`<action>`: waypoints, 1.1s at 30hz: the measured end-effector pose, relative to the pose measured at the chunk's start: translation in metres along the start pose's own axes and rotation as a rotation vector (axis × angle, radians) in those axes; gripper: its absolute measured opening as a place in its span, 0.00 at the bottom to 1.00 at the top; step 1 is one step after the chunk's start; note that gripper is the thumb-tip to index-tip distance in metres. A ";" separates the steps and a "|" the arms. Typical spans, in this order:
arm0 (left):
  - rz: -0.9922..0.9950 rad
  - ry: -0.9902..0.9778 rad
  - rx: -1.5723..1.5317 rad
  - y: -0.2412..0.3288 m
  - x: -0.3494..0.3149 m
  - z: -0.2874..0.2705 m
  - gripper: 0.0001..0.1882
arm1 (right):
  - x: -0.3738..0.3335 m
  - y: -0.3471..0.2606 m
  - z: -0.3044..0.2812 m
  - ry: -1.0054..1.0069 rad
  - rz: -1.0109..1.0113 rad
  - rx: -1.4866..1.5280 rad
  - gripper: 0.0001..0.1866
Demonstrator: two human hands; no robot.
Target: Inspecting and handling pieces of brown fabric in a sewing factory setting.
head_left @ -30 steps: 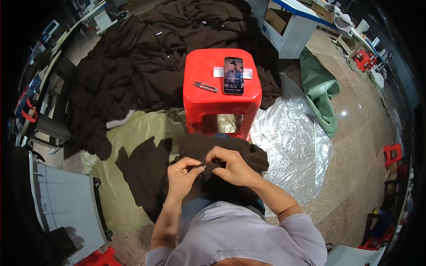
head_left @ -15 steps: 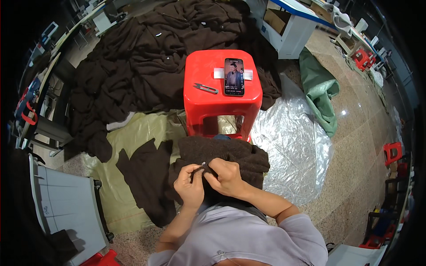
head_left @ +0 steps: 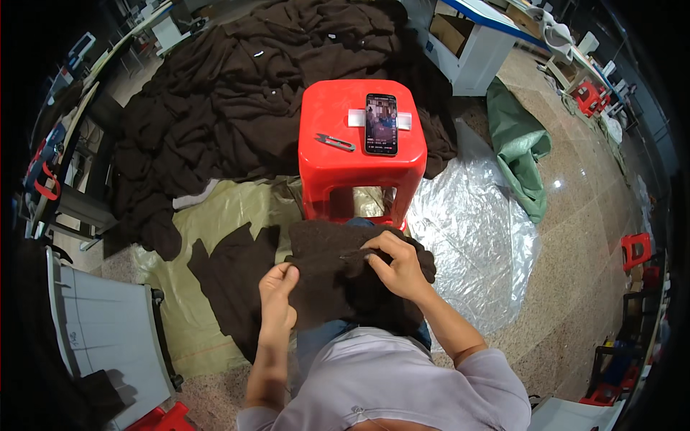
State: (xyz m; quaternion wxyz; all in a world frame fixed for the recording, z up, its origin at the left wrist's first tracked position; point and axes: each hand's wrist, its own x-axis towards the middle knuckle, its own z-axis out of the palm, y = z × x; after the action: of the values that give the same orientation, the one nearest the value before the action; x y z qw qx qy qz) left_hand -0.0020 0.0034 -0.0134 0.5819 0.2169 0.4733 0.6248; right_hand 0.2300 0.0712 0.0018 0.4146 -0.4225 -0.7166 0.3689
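Note:
A dark brown fuzzy knit garment (head_left: 327,287) lies over my lap, spread between my hands. My left hand (head_left: 277,294) pinches its left edge between thumb and fingers. On the other side, my right hand (head_left: 399,264) grips the fabric near the upper right, fingers bent and thumb pressed in. Which part of the garment this is cannot be made out. Beyond it stands a red plastic stool (head_left: 323,172) with a pair of thread snips (head_left: 335,142) and a phone (head_left: 382,126) with a lit screen on top.
A large heap of brown knit fabric (head_left: 230,100) fills the floor behind the stool. Another brown piece (head_left: 233,287) lies on yellowish plastic sheeting (head_left: 190,309) at left. Clear plastic (head_left: 474,244) and a green sack (head_left: 517,144) lie at right. A grey-white panel (head_left: 108,330) stands at near left.
My hands were close together over the garment, a small pale bit at the left fingertips. Now they are apart, the cloth stretched between them. The phone's picture has changed.

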 end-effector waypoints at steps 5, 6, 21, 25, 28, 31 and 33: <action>0.132 -0.208 0.323 0.026 -0.008 0.032 0.04 | 0.009 -0.020 -0.009 -0.121 0.145 0.572 0.18; 0.109 -0.270 0.400 0.030 -0.011 0.042 0.05 | 0.013 -0.028 -0.010 -0.209 0.090 0.420 0.21; -0.062 -0.246 0.289 0.002 -0.002 0.023 0.06 | 0.002 -0.028 0.028 -0.123 -0.189 0.151 0.07; -0.064 -0.351 0.468 0.010 -0.001 0.027 0.05 | 0.001 -0.022 0.021 -0.258 -0.169 0.020 0.06; -0.048 -0.324 0.350 -0.001 0.004 0.024 0.06 | -0.003 -0.025 0.031 -0.126 -0.195 -0.014 0.04; 0.043 -0.197 0.167 -0.012 -0.002 0.034 0.07 | -0.001 -0.027 0.036 -0.085 -0.241 0.006 0.05; 0.175 -0.047 0.142 -0.012 -0.009 0.046 0.07 | 0.000 -0.025 0.037 -0.083 -0.245 0.026 0.05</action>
State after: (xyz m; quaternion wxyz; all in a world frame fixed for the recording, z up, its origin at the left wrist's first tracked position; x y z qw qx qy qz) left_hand 0.0438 0.0093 -0.0005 0.5190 0.3127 0.4820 0.6328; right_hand 0.1893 0.0550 0.0101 0.4320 -0.3111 -0.7745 0.3418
